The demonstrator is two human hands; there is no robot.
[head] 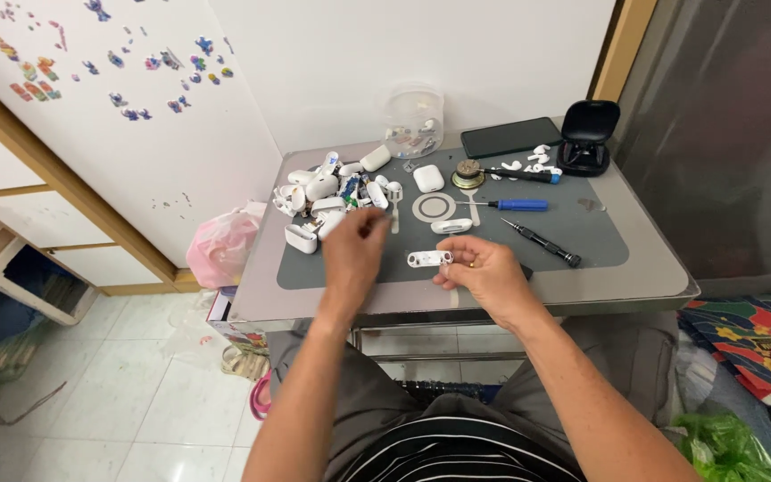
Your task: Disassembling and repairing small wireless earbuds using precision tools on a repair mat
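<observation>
Step in hand, as judged: sorting or stripping earbud-case parts on the bench [662,277]. The right hand [485,270] rests on the mat [600,234], fingers nearly closed, touching the right end of a white case shell [429,259] at near centre. The left hand [352,250] hovers left of it, near the parts pile [327,196]; fingers curled, grip cannot be told. The next move likely calls for steadying the shell.

Home repair corner: stickered wall [91,71], screwdrivers [542,242], earbud cases [327,192].
</observation>
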